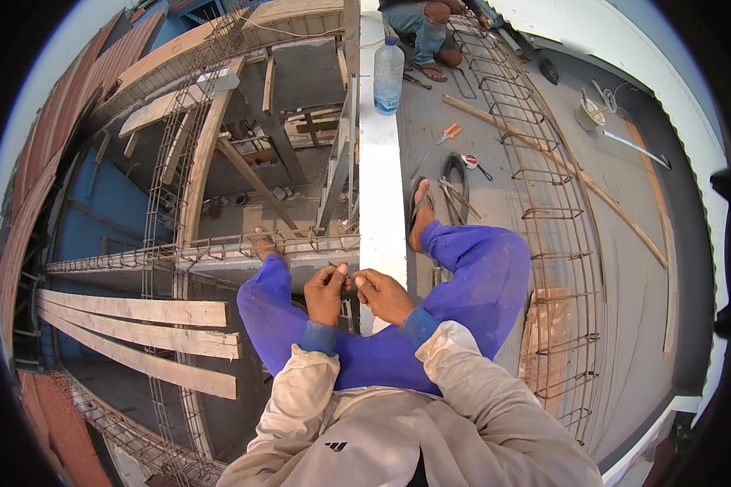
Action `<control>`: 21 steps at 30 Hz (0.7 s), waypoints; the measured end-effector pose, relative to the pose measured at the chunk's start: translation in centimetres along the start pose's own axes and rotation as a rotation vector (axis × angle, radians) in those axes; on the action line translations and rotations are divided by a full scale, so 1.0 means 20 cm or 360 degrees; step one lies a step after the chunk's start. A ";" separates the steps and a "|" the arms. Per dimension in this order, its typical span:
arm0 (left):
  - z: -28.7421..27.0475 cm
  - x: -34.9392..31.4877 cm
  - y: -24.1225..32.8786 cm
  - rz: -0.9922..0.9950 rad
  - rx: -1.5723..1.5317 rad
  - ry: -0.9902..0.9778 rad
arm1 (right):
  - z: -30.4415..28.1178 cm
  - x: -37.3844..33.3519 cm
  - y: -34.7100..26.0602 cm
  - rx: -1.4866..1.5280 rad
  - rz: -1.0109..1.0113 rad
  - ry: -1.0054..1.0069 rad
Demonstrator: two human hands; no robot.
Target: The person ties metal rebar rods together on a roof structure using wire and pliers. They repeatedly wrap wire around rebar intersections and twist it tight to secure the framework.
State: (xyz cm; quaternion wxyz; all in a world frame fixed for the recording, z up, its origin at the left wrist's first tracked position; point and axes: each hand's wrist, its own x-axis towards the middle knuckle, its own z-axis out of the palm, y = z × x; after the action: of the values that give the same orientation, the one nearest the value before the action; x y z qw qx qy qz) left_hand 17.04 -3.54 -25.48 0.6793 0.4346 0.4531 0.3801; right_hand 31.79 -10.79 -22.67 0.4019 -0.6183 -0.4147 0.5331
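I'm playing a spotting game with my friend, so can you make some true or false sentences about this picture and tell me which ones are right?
1. The left hand and the right hand are close together. True.
2. The right hand is holding the orange-handled tool. False: it lies on the grey floor.
3. The plastic bottle stands on the white ledge. True.
4. The person's trousers are green. False: they are purple.
5. Three wooden planks lie on the person's left side. True.
6. The plastic bottle has a red cap. False: the cap is blue.
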 end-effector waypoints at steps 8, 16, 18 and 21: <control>-0.17 -0.26 0.06 -0.0033 -0.0065 -0.0073 | 0.08 -0.33 -0.04 0.0279 0.0411 -0.0147; -0.14 -0.35 0.22 0.0076 -0.0264 -0.0170 | -0.07 -0.45 -0.42 -0.1057 -0.0374 -0.0203; -0.12 -0.33 0.25 0.0091 -0.0358 -0.0177 | -0.13 -0.43 -0.50 -0.1276 -0.0504 -0.0243; -0.11 -0.27 0.26 0.0113 -0.0242 -0.0369 | -0.24 -0.37 -0.61 -0.1565 -0.0643 -0.0214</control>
State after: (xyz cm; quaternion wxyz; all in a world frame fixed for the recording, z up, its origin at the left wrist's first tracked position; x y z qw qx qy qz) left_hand 12.59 -6.18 -19.51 0.7442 0.4385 0.3258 0.3844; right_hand 34.85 -13.90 -8.37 0.1320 -0.6061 -0.7510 0.2263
